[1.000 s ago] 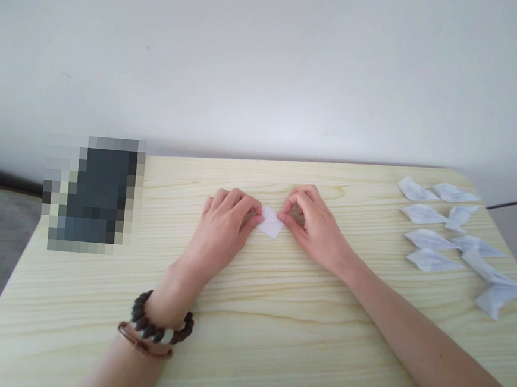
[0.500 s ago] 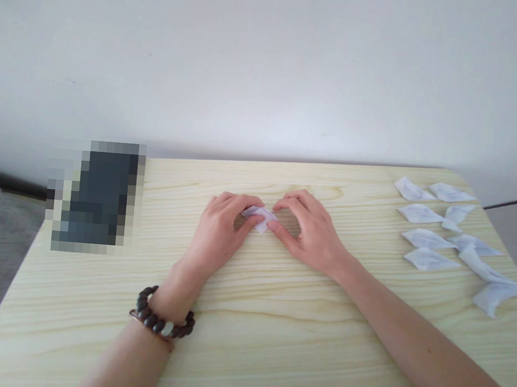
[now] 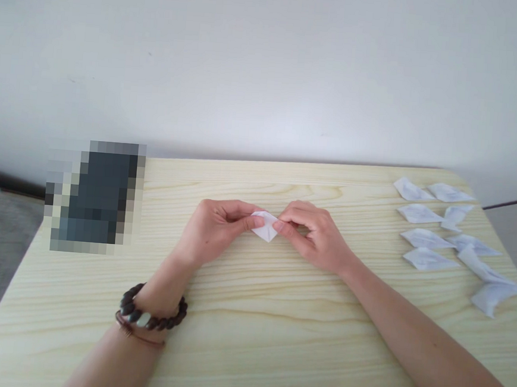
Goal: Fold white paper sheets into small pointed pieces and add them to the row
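Note:
A small piece of folded white paper (image 3: 266, 232) is held between my two hands above the middle of the table. My left hand (image 3: 217, 229) pinches its left side, thumb on the near face and fingers behind. With thumb and forefinger, my right hand (image 3: 311, 233) grips the paper's right corner. A pointed lower edge of the paper faces me. The fingertips behind it are partly hidden.
Several folded white paper pieces (image 3: 423, 258) lie in rows on the right of the wooden table (image 3: 273, 350). A dark, pixel-blurred object (image 3: 99, 196) lies at the back left. A pale wall (image 3: 268, 69) stands behind the table.
My right hand's thumb and forefinger have closed on the paper's right corner. The paper has turned, showing more of its face, and my left wrist has shifted slightly left.

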